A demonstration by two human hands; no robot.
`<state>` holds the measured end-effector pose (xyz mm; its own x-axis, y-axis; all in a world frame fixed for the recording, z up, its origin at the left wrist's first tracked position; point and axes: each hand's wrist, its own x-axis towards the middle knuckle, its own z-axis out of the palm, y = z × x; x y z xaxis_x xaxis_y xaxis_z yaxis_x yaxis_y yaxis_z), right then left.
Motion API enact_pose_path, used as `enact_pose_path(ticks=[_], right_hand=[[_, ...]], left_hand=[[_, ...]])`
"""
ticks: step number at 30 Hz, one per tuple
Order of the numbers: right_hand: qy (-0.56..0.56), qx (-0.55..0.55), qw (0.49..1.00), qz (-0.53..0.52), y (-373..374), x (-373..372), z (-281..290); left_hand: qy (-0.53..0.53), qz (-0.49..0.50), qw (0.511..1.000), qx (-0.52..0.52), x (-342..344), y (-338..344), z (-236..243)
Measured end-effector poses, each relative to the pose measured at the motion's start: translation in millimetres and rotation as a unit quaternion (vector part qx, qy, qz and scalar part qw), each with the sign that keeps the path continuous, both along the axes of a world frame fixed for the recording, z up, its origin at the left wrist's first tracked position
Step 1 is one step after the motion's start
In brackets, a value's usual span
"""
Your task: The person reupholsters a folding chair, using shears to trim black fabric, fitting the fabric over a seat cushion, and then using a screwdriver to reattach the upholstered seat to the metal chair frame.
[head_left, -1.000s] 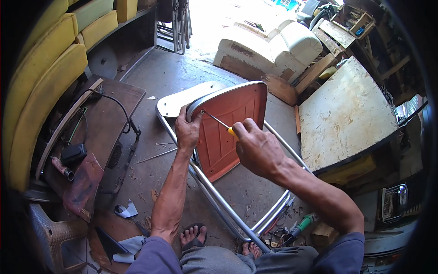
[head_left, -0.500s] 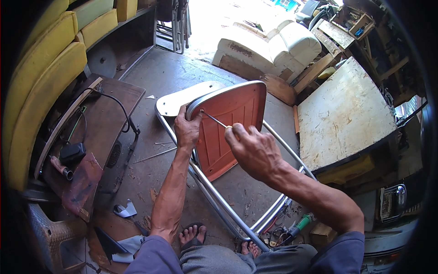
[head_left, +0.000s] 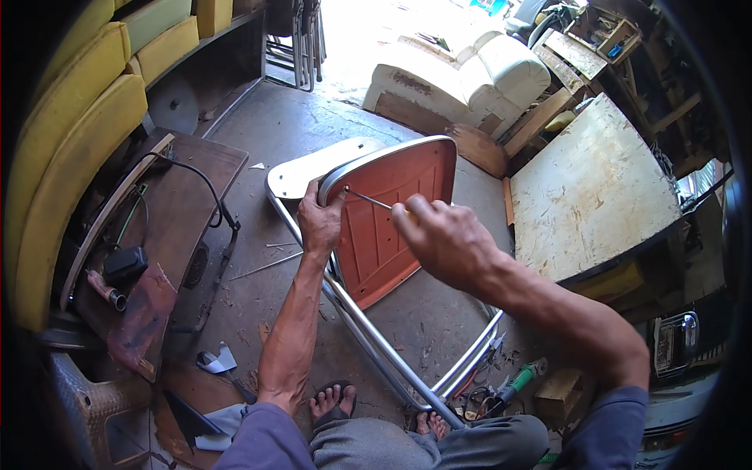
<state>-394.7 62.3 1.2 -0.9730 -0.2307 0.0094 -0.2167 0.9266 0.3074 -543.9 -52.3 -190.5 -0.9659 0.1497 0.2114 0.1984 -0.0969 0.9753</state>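
On the floor: a chair lies tipped over on bare concrete (head_left: pixel 274 125), between the person's feet and a pale cushioned seat.
Chair seat: an orange moulded seat panel (head_left: pixel 384 227), underside up, edged with a metal rim, near the middle of the floor.
Chair frame: chrome tubes (head_left: pixel 376 345) run from the panel's left edge down toward the person's sandalled feet.
Second panel: a cream seat part (head_left: pixel 313 166) lies just behind the orange panel, touching the frame.
Left hand: the left hand (head_left: pixel 319 223) wraps the rim at the panel's upper left corner; its grip is pressed together around the rim and tube.
Right hand: the right hand (head_left: pixel 442 239) hovers over the panel's right half; its grip is pinching a screwdriver (head_left: pixel 366 199), the handle mostly hidden in the fist.
Screwdriver tip: the thin shaft points left and meets the panel near its upper left corner, just beside the left hand's fingers.
Left side: a brown board (head_left: pixel 184 196) carries a black cable and a small black box; yellow cushions (head_left: pixel 70 133) are stacked beyond it.
Right side: a worn plywood sheet (head_left: pixel 587 188) rests well apart from the chair.
Near feet: a green-handled tool (head_left: pixel 517 380) lies among scraps by the frame's lower end.
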Motion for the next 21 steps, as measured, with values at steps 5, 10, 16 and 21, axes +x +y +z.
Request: enact_pose_path(ticks=[5,10,16,21], right_hand=[[0.1,0.221,0.941,0.238,6,-5,-4],[0.019,0.132,0.99,0.038,-12,5,-10],[-0.076,-0.34,0.892,-0.288,-21,-23,14],[-0.125,-0.503,0.763,-0.387,1,-2,18]], left_hand=[[-0.001,-0.008,0.999,0.036,0,4,-3],[-0.012,-0.027,0.999,0.045,-3,7,-7],[-0.009,-0.029,0.999,0.041,-1,0,-6],[0.0,-0.081,0.992,0.1,11,-5,-2]])
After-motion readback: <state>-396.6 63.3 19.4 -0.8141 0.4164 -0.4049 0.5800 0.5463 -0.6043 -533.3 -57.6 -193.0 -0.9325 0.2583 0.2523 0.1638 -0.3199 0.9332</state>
